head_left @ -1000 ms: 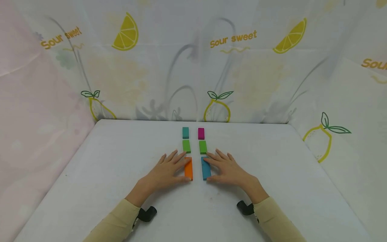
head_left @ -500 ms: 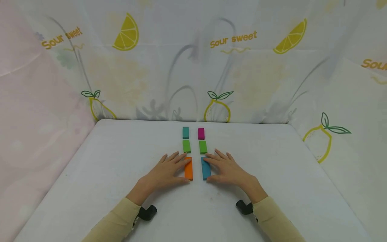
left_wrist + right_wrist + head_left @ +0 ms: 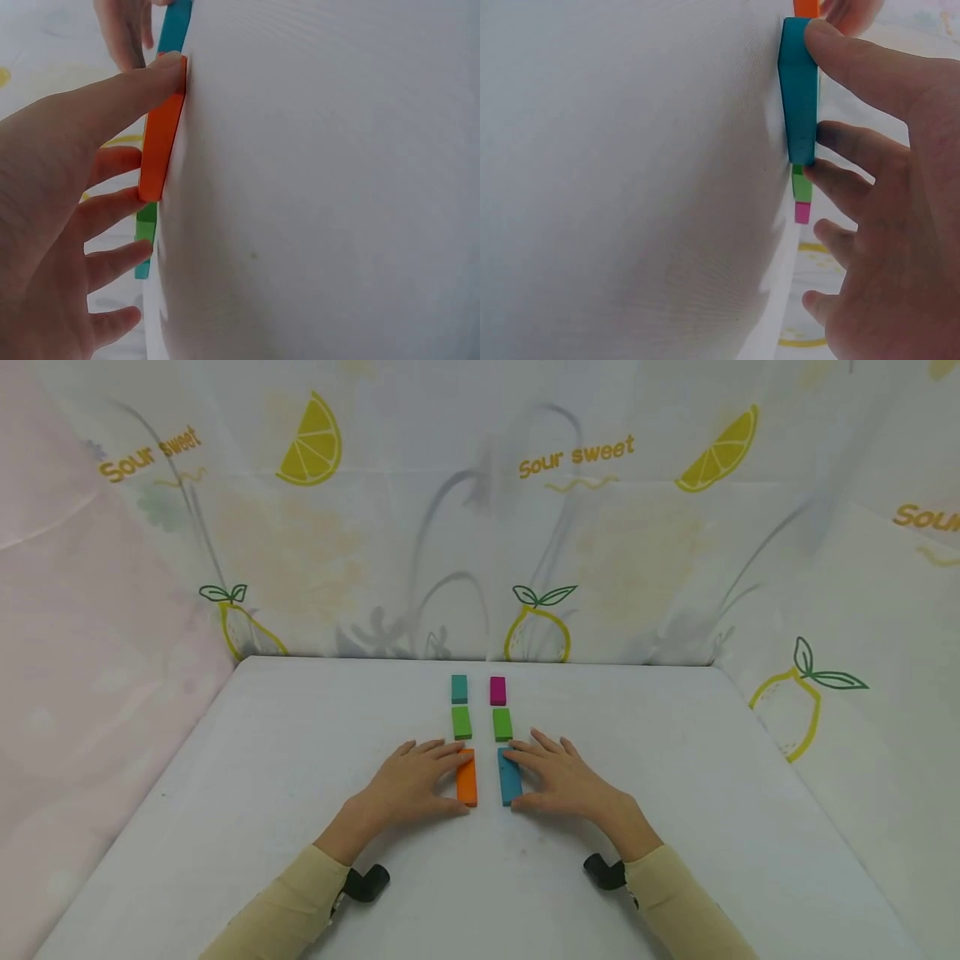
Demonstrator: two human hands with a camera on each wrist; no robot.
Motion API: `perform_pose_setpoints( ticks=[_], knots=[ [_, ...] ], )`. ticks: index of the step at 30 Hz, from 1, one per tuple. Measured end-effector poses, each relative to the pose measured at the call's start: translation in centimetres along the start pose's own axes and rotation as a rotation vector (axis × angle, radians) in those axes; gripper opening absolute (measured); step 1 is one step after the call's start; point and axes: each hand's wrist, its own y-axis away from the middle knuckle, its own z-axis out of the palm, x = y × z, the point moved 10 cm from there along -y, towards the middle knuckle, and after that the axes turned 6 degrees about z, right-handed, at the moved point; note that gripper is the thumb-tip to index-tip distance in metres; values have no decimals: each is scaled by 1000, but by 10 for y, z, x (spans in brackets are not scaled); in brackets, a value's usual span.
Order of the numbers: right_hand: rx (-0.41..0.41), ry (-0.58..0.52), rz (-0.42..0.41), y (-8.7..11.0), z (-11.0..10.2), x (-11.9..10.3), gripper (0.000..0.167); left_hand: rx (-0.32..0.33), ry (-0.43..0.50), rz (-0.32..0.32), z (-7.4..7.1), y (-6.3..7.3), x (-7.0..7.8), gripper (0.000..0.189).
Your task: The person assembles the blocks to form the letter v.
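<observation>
On the white table, my left hand (image 3: 405,787) pinches an orange block (image 3: 467,787) lengthwise. In the left wrist view its thumb lies at the near end and a finger touches the far end, while the other fingers are spread. My right hand (image 3: 566,783) holds a blue block (image 3: 510,787) the same way; the right wrist view shows the thumb on its near end and a fingertip at the far end. Both blocks lie flat, parallel, with a narrow gap between them.
Beyond the held blocks stand two green blocks, left (image 3: 461,723) and right (image 3: 502,725). Farther back lie a teal block (image 3: 459,689) and a magenta block (image 3: 498,691). A lemon-print cloth (image 3: 420,527) hangs behind the table (image 3: 225,827).
The outer fingers of my left hand have drawn in slightly, toward the wrist. My right hand has barely shifted, and the blocks lie where they were.
</observation>
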Motion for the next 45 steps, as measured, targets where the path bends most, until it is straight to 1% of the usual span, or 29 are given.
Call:
perform_pose_setpoints(
  ticks=[4,7,13,20,26,34,40,45],
  knots=[
    [-8,-5,0,0,0,-1,74,17,13,-11,-4,-1,1,77],
    [-9,-10,0,0,0,-1,74,41,9,-8,-5,-1,2,76],
    [-14,-20,3,-1,0,-1,73,75,1,-19,-4,-1,-2,78],
    [-18,-19,16,-1,0,-1,73,100,14,-50,-6,5,-4,79],
    [-19,-15,26,-1,0,0,73,127,25,-57,-10,11,2,78],
    [-23,-11,31,-2,1,1,73,130,12,-93,-12,18,10,78],
    [-24,-23,28,-1,-1,0,73,134,-17,-88,-15,24,18,78],
    [-24,-26,25,-1,-1,0,73,132,-21,-86,-12,28,23,78]
  ],
)
